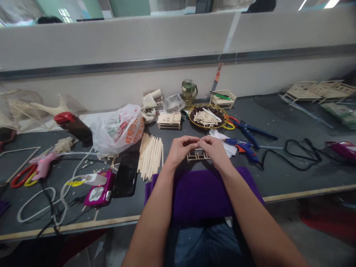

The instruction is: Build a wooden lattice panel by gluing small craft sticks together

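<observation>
Above the near side of the flat, dark grey desk, just past a spread of soft purple cloth: both bare hands, left hand and right hand, brought in from either side, fingers bent, tips meeting over a small ladder-like frame of pale wooden sticks. Cannot tell if pinched on the frame itself or on some small piece above; contact hidden behind fingers. Two-sided approach probably for steadiness, given such light, thin stock. Frame square to the body, likely for even access to both ends.

Under the forearms: purple cloth over the desk edge, maybe as padding.

Just beyond the right hand: crumpled white paper, with a blue plastic glue gun, orange at the trigger, nozzle end over the paper. Probably against drips on the desk.

Near the left forearm: loose bundle of long, pale wooden sticks, roughly parallel, presumably for easy single picking. Black, flat, rectangular phone just beside.

Farther back: round brown basket with yellow looped rim, full of short cut wooden pieces, likely against scattering. Just right of it, orange-and-yellow-handled scissors and blue-handled pliers, within arm's reach but clear of the frame.
</observation>
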Demonstrator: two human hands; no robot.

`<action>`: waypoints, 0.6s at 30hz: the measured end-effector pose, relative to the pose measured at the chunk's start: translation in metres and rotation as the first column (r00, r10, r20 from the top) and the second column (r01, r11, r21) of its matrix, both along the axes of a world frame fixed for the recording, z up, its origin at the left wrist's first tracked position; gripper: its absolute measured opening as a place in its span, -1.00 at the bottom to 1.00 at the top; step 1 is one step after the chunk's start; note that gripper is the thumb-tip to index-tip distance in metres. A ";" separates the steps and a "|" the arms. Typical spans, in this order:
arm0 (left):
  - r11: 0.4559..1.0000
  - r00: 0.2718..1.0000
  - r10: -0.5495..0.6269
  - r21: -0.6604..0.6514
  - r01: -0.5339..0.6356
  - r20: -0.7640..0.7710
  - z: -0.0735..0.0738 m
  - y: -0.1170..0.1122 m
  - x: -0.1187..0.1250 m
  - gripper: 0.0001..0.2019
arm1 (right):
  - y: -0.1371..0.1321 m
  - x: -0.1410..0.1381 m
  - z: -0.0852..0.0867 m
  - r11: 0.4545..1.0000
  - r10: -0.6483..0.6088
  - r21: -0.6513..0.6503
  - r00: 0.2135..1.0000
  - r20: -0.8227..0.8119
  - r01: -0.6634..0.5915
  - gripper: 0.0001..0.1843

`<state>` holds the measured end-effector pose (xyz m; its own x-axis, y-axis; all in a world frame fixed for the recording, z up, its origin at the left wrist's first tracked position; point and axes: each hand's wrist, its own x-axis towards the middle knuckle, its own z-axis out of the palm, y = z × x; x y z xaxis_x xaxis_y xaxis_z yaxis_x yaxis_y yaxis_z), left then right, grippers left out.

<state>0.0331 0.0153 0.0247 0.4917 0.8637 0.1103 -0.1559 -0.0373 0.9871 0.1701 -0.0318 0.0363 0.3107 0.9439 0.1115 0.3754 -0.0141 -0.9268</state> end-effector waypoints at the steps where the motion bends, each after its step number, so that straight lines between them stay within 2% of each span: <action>1: 1.000 1.000 -0.004 -0.015 0.004 0.013 0.001 -0.001 0.000 -0.75 | -0.003 0.003 0.001 1.000 0.016 0.025 1.000 0.012 -0.016 -0.72; 4: 0.998 0.999 0.034 -0.062 -0.031 0.033 -0.001 -0.001 0.002 -0.65 | -0.018 0.027 0.001 0.995 0.011 0.099 0.982 0.190 -0.030 -0.68; 6: 0.994 0.996 0.085 -0.070 -0.084 0.012 -0.003 0.001 0.004 -0.67 | -0.033 0.057 -0.002 0.991 -0.123 0.100 0.914 0.387 0.091 -0.66; 8: 0.989 0.990 0.135 -0.053 -0.136 -0.026 -0.005 0.001 0.005 -0.75 | -0.049 0.093 -0.006 0.956 -0.250 0.039 0.736 0.628 0.292 -0.61; 10: 0.985 0.985 0.165 -0.043 -0.167 -0.040 -0.005 0.001 0.006 -0.81 | -0.061 0.125 -0.010 0.889 -0.225 -0.070 0.565 0.794 0.453 -0.53; 11: 0.984 0.985 0.168 -0.049 -0.170 -0.038 -0.005 0.000 0.007 -0.82 | -0.065 0.137 -0.012 0.853 -0.169 -0.150 0.536 0.827 0.501 -0.49; 12: 0.984 0.985 0.169 -0.060 -0.171 -0.031 -0.004 0.000 0.007 -0.83 | -0.067 0.147 -0.014 0.814 -0.105 -0.243 0.545 0.832 0.528 -0.44; 14: 0.982 0.985 0.169 -0.081 -0.170 -0.020 -0.004 -0.002 0.009 -0.84 | -0.067 0.158 -0.018 0.761 -0.006 -0.394 0.613 0.790 0.515 -0.38; 16: 0.980 0.984 0.179 -0.086 -0.180 -0.015 -0.005 -0.003 0.011 -0.84 | -0.064 0.161 -0.022 0.758 0.018 -0.450 0.674 0.738 0.473 -0.38; 18: 0.977 0.981 0.196 -0.088 -0.196 -0.016 -0.007 -0.003 0.013 -0.82 | -0.062 0.162 -0.025 0.790 -0.017 -0.430 0.717 0.697 0.437 -0.40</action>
